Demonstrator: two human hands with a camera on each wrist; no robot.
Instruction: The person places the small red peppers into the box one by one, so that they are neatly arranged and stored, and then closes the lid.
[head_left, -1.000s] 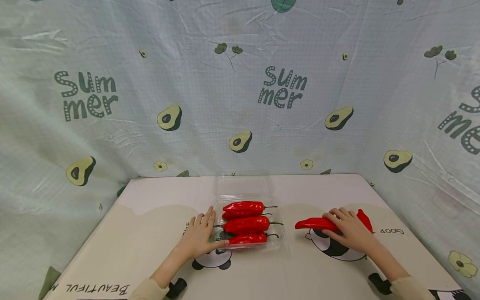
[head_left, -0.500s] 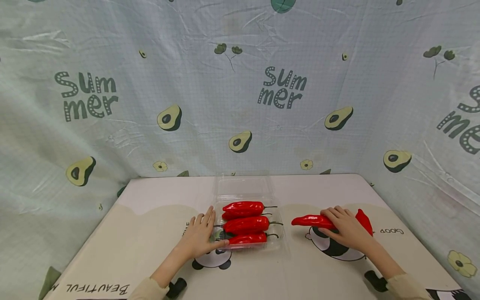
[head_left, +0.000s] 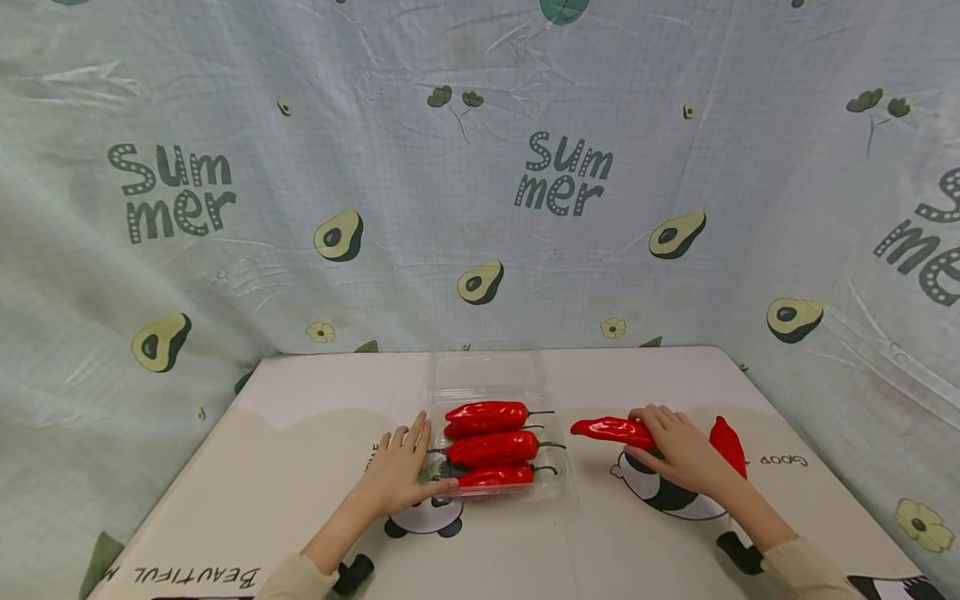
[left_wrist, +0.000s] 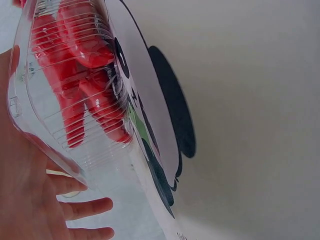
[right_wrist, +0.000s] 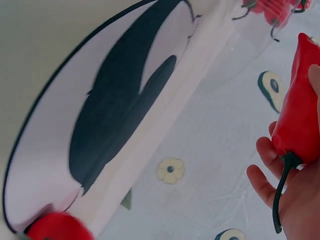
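A pale bench [head_left: 300, 467] fills the lower part of the head view, cream on its near side and pinkish along the far edge. Its top bears printed cartoon faces [head_left: 423, 522] and upside-down lettering [head_left: 197, 577], BEAUTIFUL at lower left, GOOD at right. An open clear plastic box [head_left: 517, 492] sits near bottom centre; a red pepper [head_left: 727, 446] lies at lower right.
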